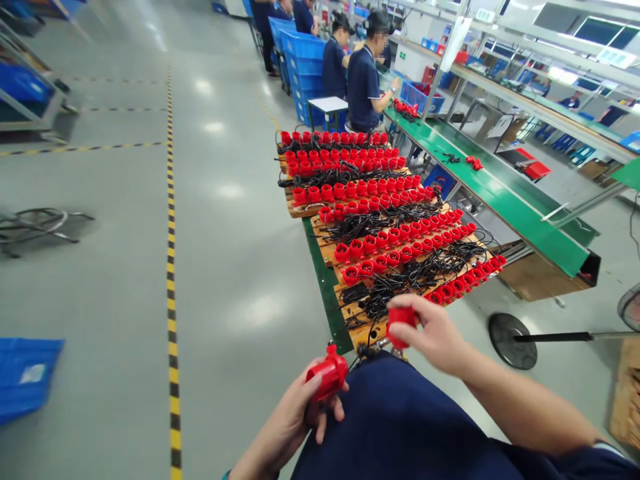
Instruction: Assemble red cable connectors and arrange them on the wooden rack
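— Where are your hands?

— Your left hand point(295, 417) sits low beside your dark blue lap, wrist bent inward, fingers curled around a red plastic housing with a small knob on top point(329, 375); your right hand point(434, 332) reaches forward with the forearm stretched across your knee, thumb and fingers pinched on a red plastic cap point(401, 324).

— And the rest of the parts?

— Just ahead of your right hand, the desk point(325, 293) with a green edge carries wooden boards; rows of red plastic caps with black wires point(385, 217) lie on them; a green conveyor belt point(500, 193) runs along the right, where seated people in dark blue shirts point(363, 83) work.
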Demonstrator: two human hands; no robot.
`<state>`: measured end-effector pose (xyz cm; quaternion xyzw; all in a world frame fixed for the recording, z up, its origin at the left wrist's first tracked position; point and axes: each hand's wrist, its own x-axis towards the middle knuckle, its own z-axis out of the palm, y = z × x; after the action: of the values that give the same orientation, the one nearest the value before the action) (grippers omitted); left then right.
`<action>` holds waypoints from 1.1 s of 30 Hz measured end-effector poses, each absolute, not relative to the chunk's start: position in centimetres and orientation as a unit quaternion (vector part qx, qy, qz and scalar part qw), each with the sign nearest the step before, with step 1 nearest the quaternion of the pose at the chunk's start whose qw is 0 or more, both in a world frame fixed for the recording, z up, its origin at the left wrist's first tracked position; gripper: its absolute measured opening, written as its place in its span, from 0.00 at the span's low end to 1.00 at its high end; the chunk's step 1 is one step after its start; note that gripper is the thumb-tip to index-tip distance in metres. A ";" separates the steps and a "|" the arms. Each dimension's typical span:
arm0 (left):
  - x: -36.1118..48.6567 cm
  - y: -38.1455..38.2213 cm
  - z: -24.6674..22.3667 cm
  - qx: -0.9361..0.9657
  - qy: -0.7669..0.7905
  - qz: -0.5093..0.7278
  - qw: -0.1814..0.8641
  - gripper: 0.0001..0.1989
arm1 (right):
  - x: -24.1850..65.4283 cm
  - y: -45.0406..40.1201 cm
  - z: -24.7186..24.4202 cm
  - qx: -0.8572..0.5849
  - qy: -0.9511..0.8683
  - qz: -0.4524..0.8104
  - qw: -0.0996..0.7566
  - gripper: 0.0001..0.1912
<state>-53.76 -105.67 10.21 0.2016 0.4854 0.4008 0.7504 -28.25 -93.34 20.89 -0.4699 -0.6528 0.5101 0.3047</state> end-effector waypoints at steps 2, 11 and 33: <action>-53.9 -105.4 10.4 0.218 0.472 0.395 0.757 0.34 | -28.1 -91.4 22.4 -0.486 -0.602 0.513 0.372 0.23; -52.5 -103.4 12.6 0.231 0.478 0.386 0.755 0.28 | -25.2 -89.2 19.6 -0.428 -0.663 0.468 0.398 0.18; -52.1 -100.5 6.0 0.162 0.535 0.395 0.729 0.29 | -25.0 -89.0 3.2 -0.290 -0.915 0.280 0.013 0.18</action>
<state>-52.07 -100.49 6.00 0.1619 0.5354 0.3946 0.7290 -25.03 -89.04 3.16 -0.2901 -0.9151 0.2797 0.0129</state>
